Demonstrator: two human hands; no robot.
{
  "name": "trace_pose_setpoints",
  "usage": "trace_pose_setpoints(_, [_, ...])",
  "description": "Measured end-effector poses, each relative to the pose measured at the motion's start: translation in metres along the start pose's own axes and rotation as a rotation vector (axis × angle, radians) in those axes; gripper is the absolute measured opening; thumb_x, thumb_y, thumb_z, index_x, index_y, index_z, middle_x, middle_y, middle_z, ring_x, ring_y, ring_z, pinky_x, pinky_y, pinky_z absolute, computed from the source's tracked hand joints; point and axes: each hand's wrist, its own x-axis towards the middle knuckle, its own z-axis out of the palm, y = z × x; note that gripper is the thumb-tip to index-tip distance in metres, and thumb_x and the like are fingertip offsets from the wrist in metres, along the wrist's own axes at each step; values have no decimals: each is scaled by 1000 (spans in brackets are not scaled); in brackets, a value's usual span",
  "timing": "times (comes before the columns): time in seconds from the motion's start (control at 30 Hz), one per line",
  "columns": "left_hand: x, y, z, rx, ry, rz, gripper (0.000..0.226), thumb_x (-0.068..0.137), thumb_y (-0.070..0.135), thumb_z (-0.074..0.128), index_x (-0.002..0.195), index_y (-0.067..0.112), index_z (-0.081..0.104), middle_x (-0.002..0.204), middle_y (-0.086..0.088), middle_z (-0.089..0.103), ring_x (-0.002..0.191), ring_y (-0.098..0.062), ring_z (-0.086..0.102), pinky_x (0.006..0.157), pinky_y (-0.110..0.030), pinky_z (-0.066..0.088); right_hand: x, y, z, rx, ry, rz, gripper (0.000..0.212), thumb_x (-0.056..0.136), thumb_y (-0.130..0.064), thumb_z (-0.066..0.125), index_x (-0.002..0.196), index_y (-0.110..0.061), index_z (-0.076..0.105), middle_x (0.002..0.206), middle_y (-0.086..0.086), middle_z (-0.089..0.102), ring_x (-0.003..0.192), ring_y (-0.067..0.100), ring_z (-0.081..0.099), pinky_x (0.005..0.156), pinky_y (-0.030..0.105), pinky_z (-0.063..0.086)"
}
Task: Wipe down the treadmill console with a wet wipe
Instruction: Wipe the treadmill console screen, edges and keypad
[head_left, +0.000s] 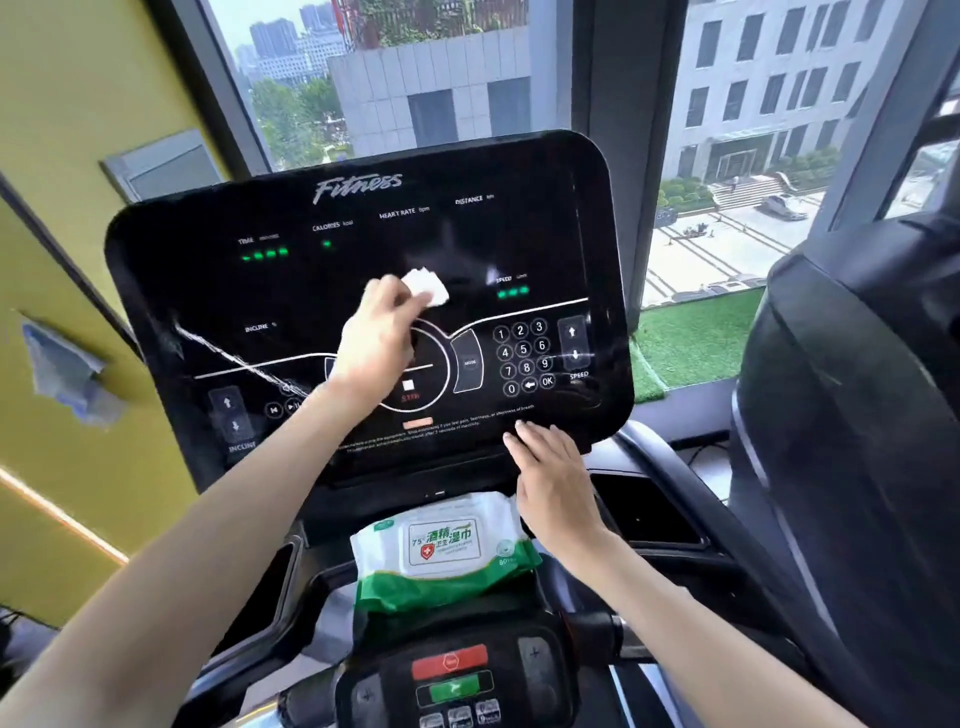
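1. Glossy black treadmill console panel (171, 291): wiping under way at mid-panel.
2. White-and-green soft pack of wipes (441, 551): lies below the console's bottom edge.
3. Right hand (558, 483): fingers straight, flat on the console's lower right edge.
4. Left hand (376, 343): fingers pinch the small crumpled white wet wipe (428, 286) at panel centre.
5. Next, probably: sweep toward the right-edge keypad with light pressure.

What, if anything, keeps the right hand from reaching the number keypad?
Likely yes: the right hand sits at the console's lower edge below the keypad, while the left hand holds the wipe farther left.
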Motion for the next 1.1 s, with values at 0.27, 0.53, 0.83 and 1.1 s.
trace_pose_setpoints(0.27, [-64, 24, 28, 49, -278, 277, 62, 58, -17, 57, 113, 12, 55, 95, -6, 50, 85, -20, 37, 53, -35, 53, 3, -17, 20, 0, 49, -109, 41, 54, 1, 77, 95, -4, 72, 94, 10, 71, 88, 26, 66, 97, 41, 44])
trace_pose_setpoints(0.53, [-34, -38, -21, -58, 231, -321, 38, 79, -12, 55, 110, 5, 66, 95, -15, 53, 88, -21, 47, 72, -36, 52, 13, -25, 21, 60, 76, -107, 43, 54, 7, 75, 95, -3, 69, 85, 5, 66, 78, 25, 60, 82, 33, 43])
trace_pose_setpoints(0.83, [-93, 7, 19, -20, -361, 284, 62, 60, -15, 53, 113, 16, 56, 95, -2, 41, 87, -19, 40, 50, -35, 52, 14, -32, 22, 56, 32, -91, 28, 57, 7, 69, 82, -4, 69, 75, 5, 61, 72, 25, 57, 67, 37, 50])
trace_pose_setpoints(1.1, [-50, -39, -17, -107, 354, -447, 30, 84, -8, 52, 108, 4, 66, 88, -13, 52, 78, -22, 50, 66, -37, 50, 17, -35, 22, 76, 50, -67, 26, 56, 10, 67, 76, -6, 65, 67, 2, 54, 64, 23, 51, 59, 34, 46])
